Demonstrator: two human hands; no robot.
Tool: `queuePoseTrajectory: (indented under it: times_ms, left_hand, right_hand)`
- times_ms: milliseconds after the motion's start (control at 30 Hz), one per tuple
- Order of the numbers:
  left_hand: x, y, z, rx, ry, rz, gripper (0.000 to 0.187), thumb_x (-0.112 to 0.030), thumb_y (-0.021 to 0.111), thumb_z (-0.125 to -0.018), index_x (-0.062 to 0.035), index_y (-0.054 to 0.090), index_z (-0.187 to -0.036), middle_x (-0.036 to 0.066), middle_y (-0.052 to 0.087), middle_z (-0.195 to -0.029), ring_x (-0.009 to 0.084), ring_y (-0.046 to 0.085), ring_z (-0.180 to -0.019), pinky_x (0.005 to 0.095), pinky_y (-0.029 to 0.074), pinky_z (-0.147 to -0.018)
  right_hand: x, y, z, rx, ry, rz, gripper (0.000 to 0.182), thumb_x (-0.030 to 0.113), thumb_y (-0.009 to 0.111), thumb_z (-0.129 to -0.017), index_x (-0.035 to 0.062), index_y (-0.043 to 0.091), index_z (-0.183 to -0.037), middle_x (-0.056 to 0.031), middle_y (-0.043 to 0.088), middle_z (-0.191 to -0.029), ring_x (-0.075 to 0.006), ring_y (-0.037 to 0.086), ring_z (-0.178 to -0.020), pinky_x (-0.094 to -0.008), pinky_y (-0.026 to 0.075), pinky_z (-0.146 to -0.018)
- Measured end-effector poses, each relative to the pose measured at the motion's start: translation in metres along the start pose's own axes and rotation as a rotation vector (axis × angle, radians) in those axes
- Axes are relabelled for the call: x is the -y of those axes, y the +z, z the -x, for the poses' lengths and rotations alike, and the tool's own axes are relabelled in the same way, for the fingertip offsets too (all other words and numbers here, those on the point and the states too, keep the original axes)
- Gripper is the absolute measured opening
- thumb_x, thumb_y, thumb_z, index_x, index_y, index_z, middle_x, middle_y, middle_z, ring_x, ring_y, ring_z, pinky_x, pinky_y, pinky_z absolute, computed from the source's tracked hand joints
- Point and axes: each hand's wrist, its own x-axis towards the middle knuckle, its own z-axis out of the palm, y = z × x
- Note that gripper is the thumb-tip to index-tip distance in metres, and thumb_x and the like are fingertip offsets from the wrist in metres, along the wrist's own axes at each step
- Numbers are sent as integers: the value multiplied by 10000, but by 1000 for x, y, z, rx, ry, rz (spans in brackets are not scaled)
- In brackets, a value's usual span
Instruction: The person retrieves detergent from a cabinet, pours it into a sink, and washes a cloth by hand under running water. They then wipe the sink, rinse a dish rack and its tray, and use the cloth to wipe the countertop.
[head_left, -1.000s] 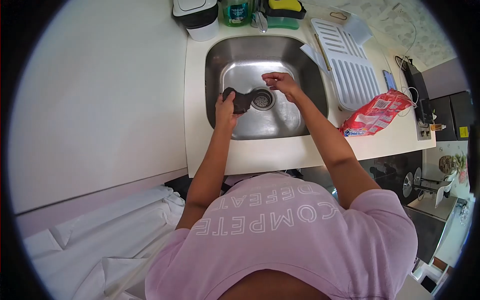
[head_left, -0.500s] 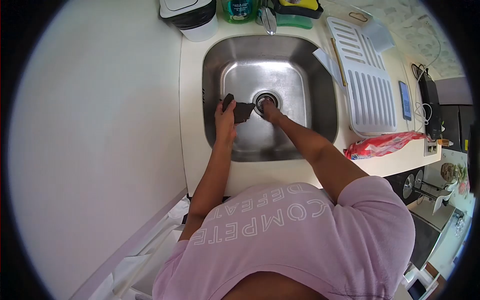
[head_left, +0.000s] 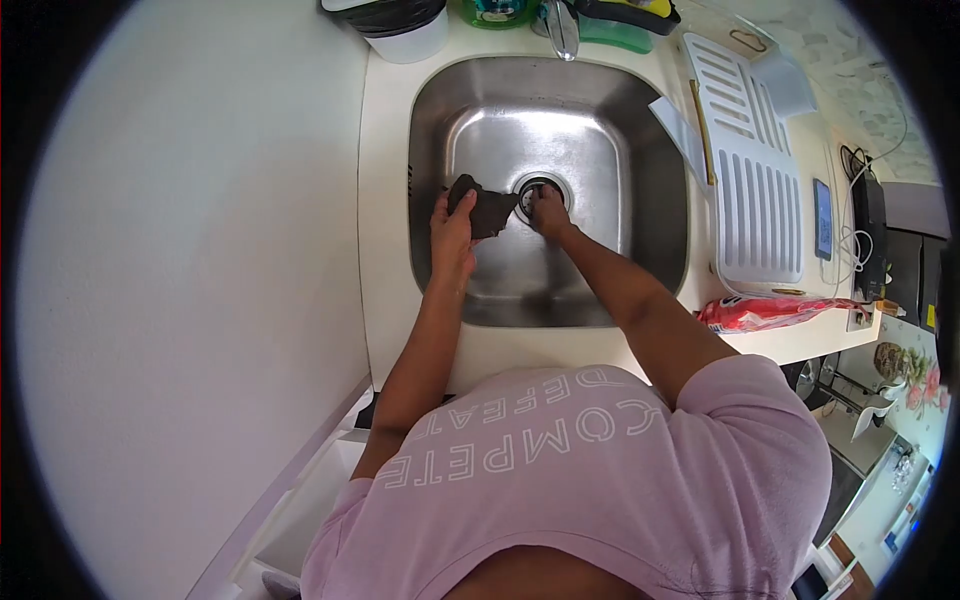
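Observation:
My left hand (head_left: 453,228) is closed around a dark cloth (head_left: 492,212), which is bunched up and hangs over the left part of the steel sink (head_left: 550,290). One corner of the cloth points toward the drain (head_left: 525,185) in the sink floor. Over that drain is my right hand (head_left: 549,212), its fingers bent down into the opening. The fingertips are hidden, and I cannot make out what they hold there.
Behind the sink stand a faucet (head_left: 563,35), a green bottle (head_left: 497,10) and a lined white bin (head_left: 410,42). To the right lie a white dish rack (head_left: 757,180), a phone (head_left: 822,218) and a red plastic packet (head_left: 765,315). A wall (head_left: 190,250) rises at the left.
The view has shifted slightly. My left hand still holds the cloth, which sits a little differently in the fingers. My right hand stays at the drain, its fingers slightly more curled.

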Motion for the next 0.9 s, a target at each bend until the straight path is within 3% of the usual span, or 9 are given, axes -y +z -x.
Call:
queuePoseTrajectory:
  times_ms: [267,333,367,467,533,600,633,733,900]
  left_hand:
    - [0,-3,-1,74,-5,18,390,-187,635,-802,-52,482,-1134,78,603,-971,184,629,-785,313,514,-567]
    - [-3,0,1,32,-24,15,375,-181,631,-805,-48,483,-1123,76,604,-957,181,631,-770,303,516,-554]
    - [-2,0,1,29,-24,15,375,-181,631,-805,-48,483,-1123,76,604,-957,181,631,-770,303,516,-554]
    - [1,-2,0,11,-6,37,367,-185,630,-807,-50,485,-1116,75,603,-942,178,630,-767,307,519,-553]
    - [-1,-4,-1,49,-15,18,372,-185,632,-806,-52,483,-1119,81,599,-946,183,628,-782,325,522,-565]
    - [-1,-3,-1,58,-16,23,382,-186,635,-805,-50,479,-1126,82,597,-955,186,627,-788,329,521,-570]
    - [-1,-3,-1,64,-17,28,393,-188,638,-804,-48,475,-1133,83,595,-964,188,626,-794,332,521,-575]
    - [-3,-1,2,41,-38,-3,401,-197,641,-803,-45,472,-1133,83,593,-980,190,626,-789,327,518,-568]
    - [-3,0,2,46,-32,3,435,-212,646,-800,-44,461,-1155,92,589,-1009,195,622,-818,344,522,-623]
  right_hand:
    - [-29,-9,-4,246,-345,-107,317,4,540,-670,42,585,-981,-174,578,-915,-282,533,-832,-384,433,-755]
    - [-36,5,1,-90,-46,-662,165,-25,519,-693,37,592,-827,-156,598,-780,-268,567,-755,-339,455,-690]
    - [-14,-44,4,-125,37,-556,97,-35,491,-727,29,563,-731,-151,599,-731,-272,586,-751,-312,462,-670]
    - [-5,-69,-1,-89,220,-645,77,-19,503,-732,35,557,-728,-159,591,-737,-288,598,-748,-328,468,-669]
    - [-4,-75,0,85,241,-651,116,-22,501,-719,35,556,-804,-169,597,-805,-297,588,-781,-351,464,-710]
    - [-12,-44,1,137,-63,-320,197,14,512,-716,15,514,-913,-180,596,-891,-321,566,-831,-381,446,-767]
    - [-17,-29,0,205,-196,-164,430,46,543,-695,-24,439,-1106,-167,584,-931,-328,525,-902,-403,421,-801]
    - [-10,-19,14,54,-192,-47,628,74,576,-662,-58,352,-1234,-130,576,-895,-311,490,-946,-388,402,-821]
    - [-18,-11,6,149,-253,-28,718,71,574,-659,-38,288,-1309,-50,578,-862,-265,465,-954,-329,377,-819]
